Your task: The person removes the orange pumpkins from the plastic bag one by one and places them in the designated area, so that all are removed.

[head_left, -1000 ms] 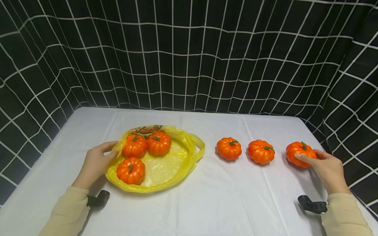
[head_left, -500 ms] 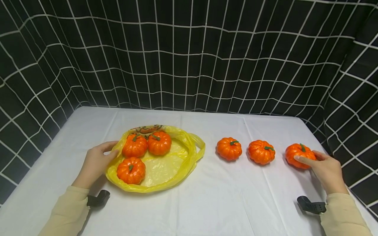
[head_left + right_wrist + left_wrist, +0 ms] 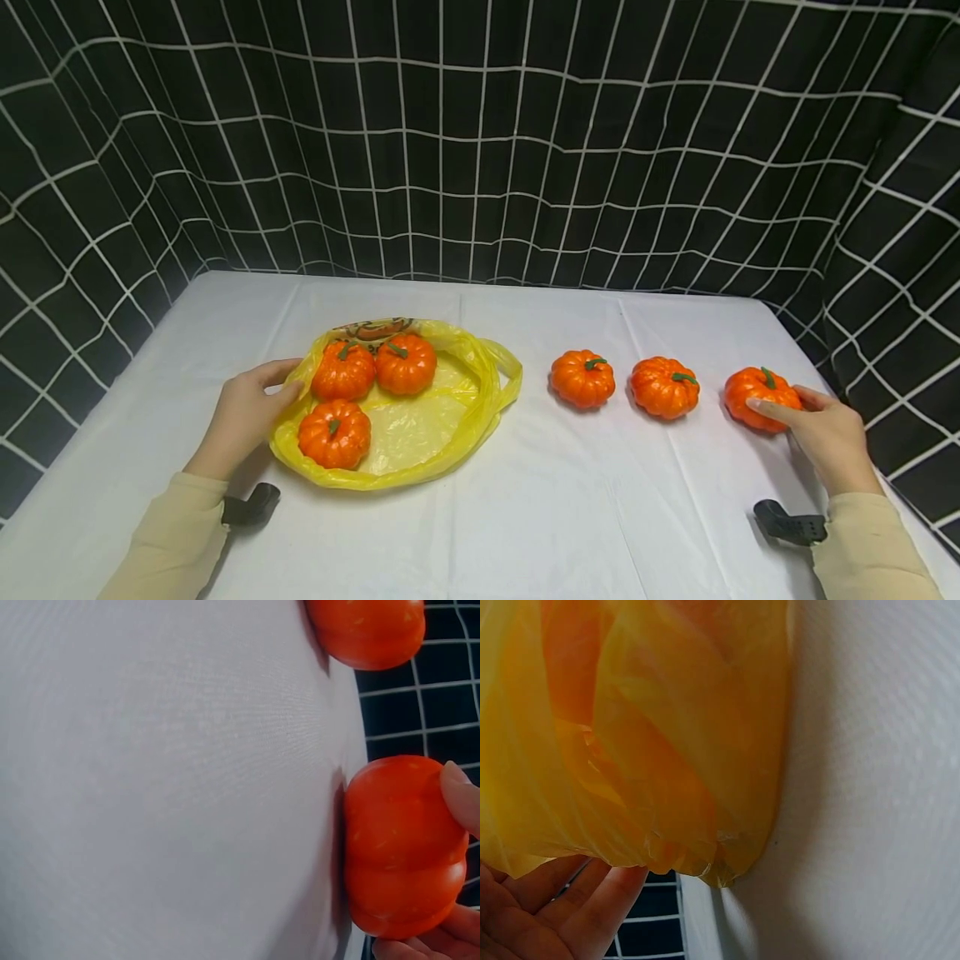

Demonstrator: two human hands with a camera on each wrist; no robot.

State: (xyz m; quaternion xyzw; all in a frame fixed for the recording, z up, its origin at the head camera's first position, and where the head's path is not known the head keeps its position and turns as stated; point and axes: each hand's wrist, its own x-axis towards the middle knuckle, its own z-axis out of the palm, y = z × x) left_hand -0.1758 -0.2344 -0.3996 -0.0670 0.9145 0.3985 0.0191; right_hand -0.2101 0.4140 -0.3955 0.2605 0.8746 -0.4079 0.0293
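Note:
At the left of the head view, an open yellow plastic bag [image 3: 420, 433] lies on the table with three small orange pumpkins [image 3: 335, 434] inside. My left hand [image 3: 243, 412] holds the bag's left edge; in the left wrist view its fingertips are hidden by the yellow plastic [image 3: 645, 750]. On the far right, my right hand [image 3: 832, 433] grips a green-stemmed orange pumpkin [image 3: 757, 396], thumb on the near side. The right wrist view shows this pumpkin [image 3: 401, 840] close to the white cloth, between thumb and fingers; contact underneath is unclear.
Two more pumpkins, one in the middle [image 3: 582, 379] and another [image 3: 664, 388] nearer my right hand, stand in a row on the white-covered table [image 3: 525, 517]. A bag handle loop [image 3: 506, 367] sticks out rightward. Black white-gridded curtains [image 3: 480, 150] enclose the table's back and sides.
My right hand and the pumpkin it grips have shifted slightly toward me and a touch left. My left hand and the bag look nearly unmoved.

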